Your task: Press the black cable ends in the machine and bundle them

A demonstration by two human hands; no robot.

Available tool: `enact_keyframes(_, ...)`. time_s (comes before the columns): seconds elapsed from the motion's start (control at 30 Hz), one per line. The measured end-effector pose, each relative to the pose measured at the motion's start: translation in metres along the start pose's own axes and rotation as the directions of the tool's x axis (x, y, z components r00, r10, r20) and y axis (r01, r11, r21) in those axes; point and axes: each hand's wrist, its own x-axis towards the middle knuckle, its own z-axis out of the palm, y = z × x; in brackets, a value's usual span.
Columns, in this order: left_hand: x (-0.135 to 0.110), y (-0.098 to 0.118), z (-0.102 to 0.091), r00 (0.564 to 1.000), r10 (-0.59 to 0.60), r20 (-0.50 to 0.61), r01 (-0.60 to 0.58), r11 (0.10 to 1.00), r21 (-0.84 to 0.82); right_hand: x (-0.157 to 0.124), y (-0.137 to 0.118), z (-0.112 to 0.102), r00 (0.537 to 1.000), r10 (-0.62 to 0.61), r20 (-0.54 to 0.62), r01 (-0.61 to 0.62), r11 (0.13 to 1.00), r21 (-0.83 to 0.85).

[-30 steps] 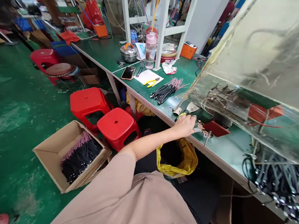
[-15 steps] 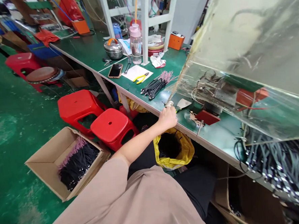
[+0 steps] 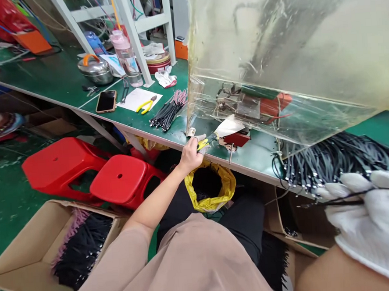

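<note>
Gloved right hand [image 3: 360, 216] has come into view at the lower right, its white cotton fingers curled closed on thin dark cables [image 3: 344, 201] held just above a heap of black cables [image 3: 334, 163] on the green surface [image 3: 61, 79]. Bare left hand [image 3: 190, 155] grips a yellow-handled tool [image 3: 205, 141] at the surface's edge, its far end pointing toward a red plate [image 3: 236, 139] beneath a clear plastic guard [image 3: 274, 48]; a yellow bag [image 3: 228, 183] hangs below.
</note>
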Motion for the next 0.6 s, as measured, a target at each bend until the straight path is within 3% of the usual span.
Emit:
enact_keyframes(0.1,0.017,0.011,0.017,1.000,-0.004,-0.012,0.004,1.000,-0.004,0.000,-0.005,0.003,1.000,0.023,-0.020,-0.019,0.985,0.169)
enact_keyframes(0.17,0.034,0.024,0.024,1.000,0.013,0.026,-0.013,1.000,-0.002,0.001,-0.005,0.004,0.999,0.025,-0.028,-0.019,0.982,0.189)
enact_keyframes(0.27,0.052,0.042,0.022,0.982,0.107,0.157,-0.103,0.994,-0.033,0.001,-0.003,0.003,0.999,0.032,-0.013,-0.030,0.991,0.129)
enact_keyframes(0.37,0.046,0.047,0.012,0.959,0.174,0.225,-0.164,0.984,-0.064,0.000,0.001,0.000,0.998,0.055,-0.023,-0.053,0.995,0.080)
enact_keyframes(0.47,0.021,0.039,0.006,0.988,0.083,0.129,-0.081,0.997,-0.020,-0.002,0.004,-0.003,0.995,0.082,-0.050,-0.074,0.989,0.129)
enact_keyframes(0.6,0.004,0.031,0.016,1.000,-0.022,-0.010,0.022,1.000,0.020,0.000,0.010,0.000,0.995,0.093,-0.041,-0.084,0.979,0.185)
